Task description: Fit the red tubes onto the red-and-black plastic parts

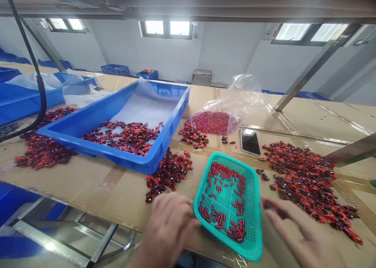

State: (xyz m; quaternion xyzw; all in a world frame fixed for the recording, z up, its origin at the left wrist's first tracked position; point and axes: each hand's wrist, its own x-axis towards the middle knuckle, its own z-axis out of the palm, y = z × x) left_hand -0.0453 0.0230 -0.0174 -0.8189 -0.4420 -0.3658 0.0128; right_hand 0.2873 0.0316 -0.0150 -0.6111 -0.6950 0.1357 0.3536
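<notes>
A teal perforated basket (pixel 255 205) lies on the cardboard-covered table, holding several small red capsule-shaped pieces (pixel 226 197). My left hand (pixel 169 225) rests at the basket's left edge, fingers curled against its rim. To the basket's right is my right hand (pixel 299 232), whose fingertips pinch a small dark piece (pixel 268 204). A pile of red-and-black parts (pixel 308 182) spreads just beyond my right hand. Another small pile (pixel 169 174) lies just ahead of my left hand.
A big blue crate (pixel 88 121) with more red-and-black parts stands at left centre. A clear bag of red capsules (pixel 214 121) and a phone (pixel 250 141) lie behind the basket. More blue crates sit at far left. Metal frame bars cross at right and lower left.
</notes>
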